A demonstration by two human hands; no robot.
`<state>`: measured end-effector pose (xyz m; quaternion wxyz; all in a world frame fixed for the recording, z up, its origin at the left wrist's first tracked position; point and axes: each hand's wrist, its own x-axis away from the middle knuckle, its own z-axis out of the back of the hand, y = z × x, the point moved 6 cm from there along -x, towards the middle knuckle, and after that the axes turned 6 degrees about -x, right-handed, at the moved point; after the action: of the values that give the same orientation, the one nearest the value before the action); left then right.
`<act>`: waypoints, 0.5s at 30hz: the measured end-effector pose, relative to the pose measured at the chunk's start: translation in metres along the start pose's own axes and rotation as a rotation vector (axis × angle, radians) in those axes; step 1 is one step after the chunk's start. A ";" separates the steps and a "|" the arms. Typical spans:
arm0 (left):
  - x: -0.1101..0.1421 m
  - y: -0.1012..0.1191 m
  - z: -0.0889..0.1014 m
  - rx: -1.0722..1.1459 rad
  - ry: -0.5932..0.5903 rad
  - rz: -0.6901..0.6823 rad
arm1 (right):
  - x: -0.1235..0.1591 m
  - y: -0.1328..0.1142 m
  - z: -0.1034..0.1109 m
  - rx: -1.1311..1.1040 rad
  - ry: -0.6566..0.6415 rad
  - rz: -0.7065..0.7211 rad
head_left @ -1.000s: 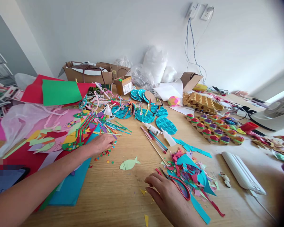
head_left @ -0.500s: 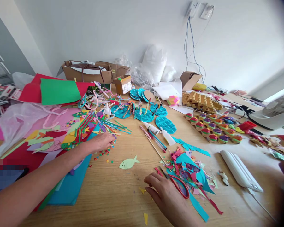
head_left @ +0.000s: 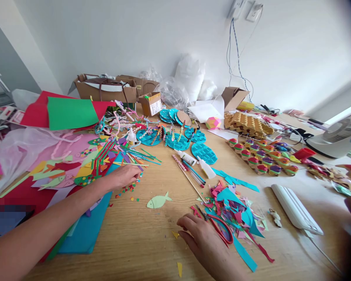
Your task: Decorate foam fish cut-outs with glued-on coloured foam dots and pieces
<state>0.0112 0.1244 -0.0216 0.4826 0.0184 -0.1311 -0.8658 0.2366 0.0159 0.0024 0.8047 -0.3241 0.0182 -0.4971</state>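
Note:
My left hand (head_left: 128, 176) reaches across the table to the small coloured paper dots (head_left: 128, 190), its fingers pinched together at their edge. Whatever is between those fingertips is too small to make out. To the right of the dots lies a pale green paper fish (head_left: 158, 201) with a drawn eye and gill line, flat and touched by neither hand. My right hand (head_left: 199, 234) rests on the wood below the fish, thumb and fingers loosely bent and apart, holding nothing. Right beside it are red-handled scissors (head_left: 220, 228), partly among paper scraps (head_left: 236, 207).
Glue bottles (head_left: 206, 168) and pens (head_left: 194, 174) lie mid-table. Coloured sheets and cut paper fish (head_left: 58, 181) cover the left side. Blue discs (head_left: 204, 153) lie further back. A painted egg tray (head_left: 261, 158) and a white power strip (head_left: 296, 208) are on the right.

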 end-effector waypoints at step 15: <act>0.009 -0.022 0.014 0.280 0.065 0.173 | 0.000 -0.005 0.005 -0.016 -0.006 0.003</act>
<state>-0.0135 0.1309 -0.0124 0.5521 0.1020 -0.2356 -0.7932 0.2347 0.0167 0.0091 0.8029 -0.3319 0.0200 -0.4947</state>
